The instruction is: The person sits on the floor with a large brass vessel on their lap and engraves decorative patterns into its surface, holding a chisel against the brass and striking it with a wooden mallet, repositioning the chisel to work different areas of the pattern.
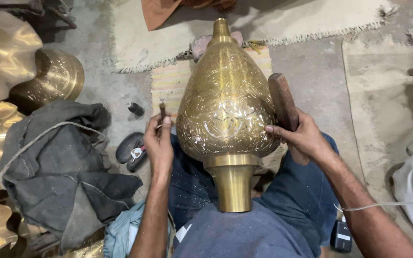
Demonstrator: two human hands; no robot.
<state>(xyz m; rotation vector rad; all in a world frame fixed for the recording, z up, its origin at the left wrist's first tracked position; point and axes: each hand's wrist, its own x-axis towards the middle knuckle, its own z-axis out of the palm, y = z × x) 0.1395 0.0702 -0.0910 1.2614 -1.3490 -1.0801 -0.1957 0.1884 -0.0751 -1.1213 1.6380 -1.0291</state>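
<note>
Head view: left hand (157, 143) pinches a small chisel (162, 110) beside the engraved brass vessel (224, 102); right hand (299, 136) clenches a wooden mallet (283, 101) against its other flank. Vessel lies across the person's lap, brass pieces (5, 57) left.

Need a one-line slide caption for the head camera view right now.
Engraved brass vessel propped on the person's lap, left hand holding a small chisel, right hand gripping a wooden mallet.

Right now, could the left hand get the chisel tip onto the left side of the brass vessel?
Probably yes. The left hand holds the small chisel right beside the engraved brass vessel, with nothing between them. The right hand, holding the wooden mallet, stays on the far side.
</note>
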